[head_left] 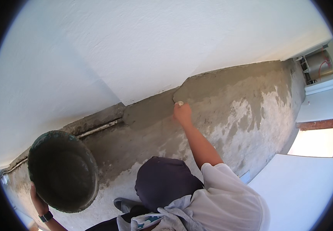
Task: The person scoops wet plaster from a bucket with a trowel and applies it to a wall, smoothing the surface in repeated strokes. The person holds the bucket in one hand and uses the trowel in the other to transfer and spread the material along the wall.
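Observation:
My right hand [183, 114] reaches forward at the foot of the white wall, closed round the pale-ended handle of what looks like a trowel [180, 103]. Its blade is hard to tell from the grey mortar. Smooth, damp mortar [151, 109] forms a strip along the wall's base, on both sides of that hand. On my left, a large round dark basin [64, 169] is tilted so that its inside shows, coated with grey residue. My left hand [38, 198], with a dark watch on the wrist, grips its outer rim; most of the fingers are hidden behind it.
A thin pipe [101, 128] follows the wall base behind the basin. The white wall [135, 46] rises along the far side. My bent knee [166, 183] and grey shoe [125, 205] are close in. A metal cylinder [319, 65] with a red hose stands far right, beyond white panels [305, 184].

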Motion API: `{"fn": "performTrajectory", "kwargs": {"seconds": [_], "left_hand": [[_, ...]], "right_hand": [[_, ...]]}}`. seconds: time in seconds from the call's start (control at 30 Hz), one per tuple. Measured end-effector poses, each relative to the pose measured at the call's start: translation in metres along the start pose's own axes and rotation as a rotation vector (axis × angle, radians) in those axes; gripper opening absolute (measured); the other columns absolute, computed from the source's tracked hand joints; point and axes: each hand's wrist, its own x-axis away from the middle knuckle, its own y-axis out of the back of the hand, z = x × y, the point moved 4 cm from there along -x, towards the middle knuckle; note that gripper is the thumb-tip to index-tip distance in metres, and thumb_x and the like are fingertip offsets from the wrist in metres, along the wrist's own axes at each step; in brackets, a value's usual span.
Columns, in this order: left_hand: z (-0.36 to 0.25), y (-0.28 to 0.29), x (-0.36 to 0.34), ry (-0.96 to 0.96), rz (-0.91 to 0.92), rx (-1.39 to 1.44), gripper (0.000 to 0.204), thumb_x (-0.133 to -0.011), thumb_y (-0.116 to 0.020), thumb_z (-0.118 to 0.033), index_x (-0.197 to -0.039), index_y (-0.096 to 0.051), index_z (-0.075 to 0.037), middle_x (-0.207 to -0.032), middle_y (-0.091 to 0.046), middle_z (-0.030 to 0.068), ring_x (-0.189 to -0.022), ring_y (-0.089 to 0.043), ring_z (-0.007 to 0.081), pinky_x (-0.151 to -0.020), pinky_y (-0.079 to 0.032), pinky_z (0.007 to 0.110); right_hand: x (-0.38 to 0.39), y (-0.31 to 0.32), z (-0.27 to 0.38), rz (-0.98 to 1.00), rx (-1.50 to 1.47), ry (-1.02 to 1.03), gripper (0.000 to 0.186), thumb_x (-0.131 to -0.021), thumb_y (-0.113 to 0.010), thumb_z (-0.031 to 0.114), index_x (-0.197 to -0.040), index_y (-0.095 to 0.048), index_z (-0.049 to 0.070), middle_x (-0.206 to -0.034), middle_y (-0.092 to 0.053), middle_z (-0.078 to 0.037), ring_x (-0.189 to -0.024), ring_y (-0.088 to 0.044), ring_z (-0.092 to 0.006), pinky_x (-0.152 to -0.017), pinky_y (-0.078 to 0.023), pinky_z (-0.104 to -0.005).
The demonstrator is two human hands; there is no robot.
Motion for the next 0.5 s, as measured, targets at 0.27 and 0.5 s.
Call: {"fn": "performTrajectory", "kwargs": {"seconds": [0.27, 0.5], "left_hand": [[0.001, 0.011, 0.003, 0.011, 0.005, 0.037, 0.063, -0.104, -0.053, -0.044, -0.145, -0.049, 0.005, -0.146, -0.055, 0.0150, -0.133, -0.052, 0.0269, -0.115, -0.036, 0.039], [0.001, 0.008, 0.004, 0.020, 0.034, 0.046, 0.062, -0.104, -0.053, -0.043, -0.145, -0.049, 0.003, -0.147, -0.054, 0.0144, -0.133, -0.052, 0.0264, -0.115, -0.036, 0.039]], "right_hand": [[0.031, 0.047, -0.019, 0.093, 0.218, 0.311, 0.038, -0.089, -0.067, 0.027, -0.097, -0.060, -0.010, -0.090, -0.067, -0.032, -0.091, -0.067, -0.0491, -0.077, -0.053, -0.0511], [-0.004, 0.078, -0.019, 0.017, 0.283, 0.138, 0.044, -0.090, -0.066, 0.032, -0.098, -0.062, -0.010, -0.092, -0.068, -0.032, -0.092, -0.067, -0.0485, -0.079, -0.054, -0.0507]]}}
